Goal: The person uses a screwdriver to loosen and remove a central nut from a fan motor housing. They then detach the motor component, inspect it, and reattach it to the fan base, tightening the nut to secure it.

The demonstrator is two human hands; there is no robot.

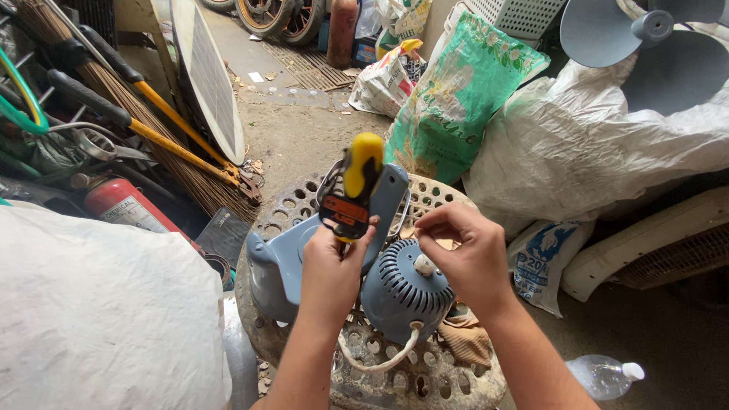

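My left hand (332, 267) grips a screwdriver with a yellow and black handle (355, 184), held upright above a blue-grey fan body (282, 262). The fan's ribbed motor housing (399, 292) lies on a round perforated stool top (425, 376), with a white cord (376, 362) looping out below it. My right hand (467, 254) hovers over the housing with its fingers curled together, thumb and fingertips pinched near a small white knob (424, 265). What the fingertips hold, if anything, is too small to tell. A tan rag (465, 339) lies under the housing's right side.
A big white sack (99, 319) fills the lower left. A red fire extinguisher (121, 203), brooms (144, 114) and bolt cutters (163, 144) lie at the left. A green printed bag (456, 99), a white sack (607, 144) and grey fan blades (607, 30) stand behind. A plastic bottle (604, 376) lies at lower right.
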